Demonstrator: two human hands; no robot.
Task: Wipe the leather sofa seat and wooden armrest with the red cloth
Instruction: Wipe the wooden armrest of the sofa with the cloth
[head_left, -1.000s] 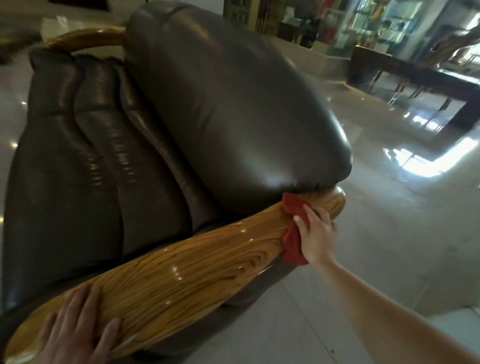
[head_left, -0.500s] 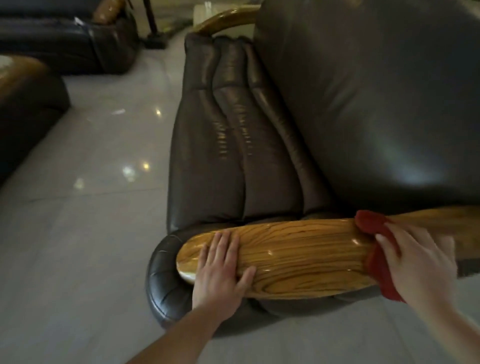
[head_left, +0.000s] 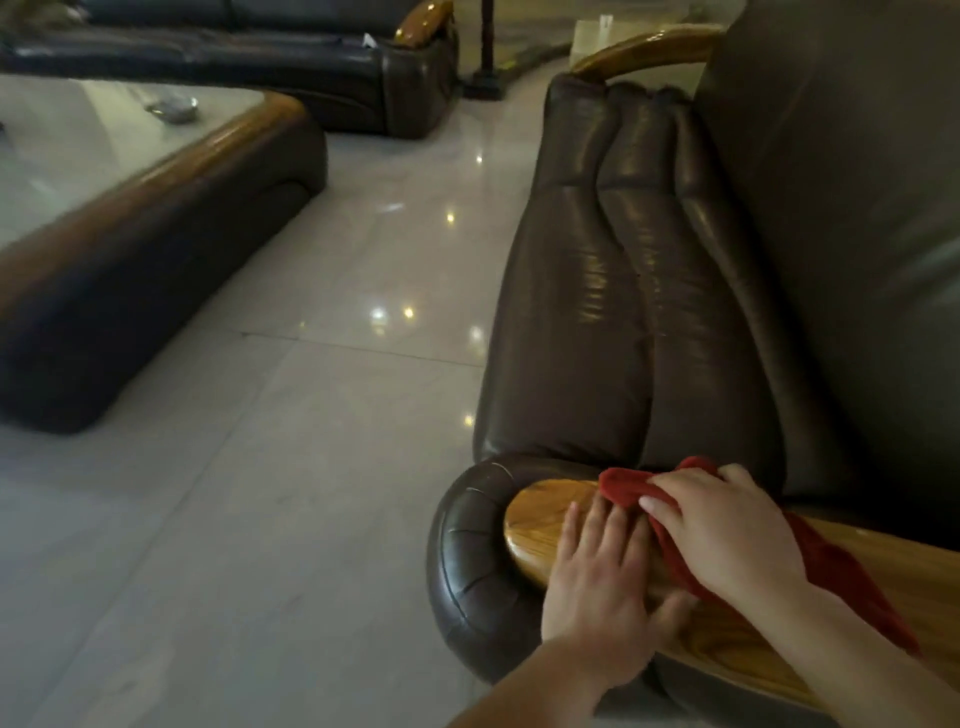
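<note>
The glossy wooden armrest (head_left: 535, 525) runs along the near side of the dark brown leather armchair, above a padded leather front end (head_left: 467, 561). My right hand (head_left: 727, 535) presses the red cloth (head_left: 628, 486) onto the armrest close to its front tip; the cloth trails back under my wrist to the right. My left hand (head_left: 602, 577) lies flat on the wood with fingers spread, its fingertips touching the cloth. The leather seat cushion (head_left: 623, 312) stretches away beyond the armrest, with the backrest (head_left: 841, 218) at right.
A low coffee table (head_left: 156, 218) with wood rim and leather base stands at left, a small dish (head_left: 171, 106) on top. A dark leather sofa (head_left: 311, 67) sits at the back. Glossy pale tile floor (head_left: 311, 415) lies between. The far wooden armrest (head_left: 639, 52) shows at the top.
My right hand slid the red cloth along the armrest from its rear end to the front tip, meeting my left hand. The view swung left.
</note>
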